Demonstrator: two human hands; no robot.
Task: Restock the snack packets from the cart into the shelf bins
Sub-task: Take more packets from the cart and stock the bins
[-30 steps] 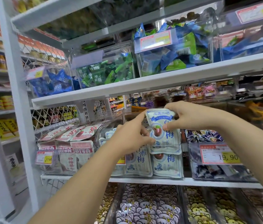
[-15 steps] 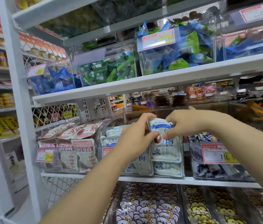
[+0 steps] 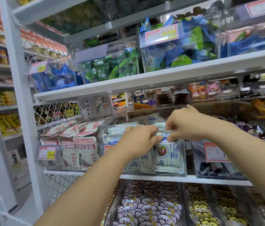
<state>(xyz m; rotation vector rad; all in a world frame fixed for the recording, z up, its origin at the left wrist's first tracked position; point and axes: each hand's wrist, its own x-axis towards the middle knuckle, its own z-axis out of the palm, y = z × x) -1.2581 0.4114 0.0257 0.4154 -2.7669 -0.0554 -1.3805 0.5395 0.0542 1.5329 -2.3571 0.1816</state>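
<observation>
Where the clear plastic bin sits on the white shelf, we pinch the top seam of a flat white-and-blue snack packet with both hands: our left hand curled at its left corner, our right hand at its right. The glossy pouch stands upright against the bin's near wall, beside a matching one; further left, red-and-white pouches fill another bin

Both arms extended forward and up, forearms converging. Left hand and right hand close together, backs toward camera, fingers curled, each pinching the top edge of one white packet.
</observation>
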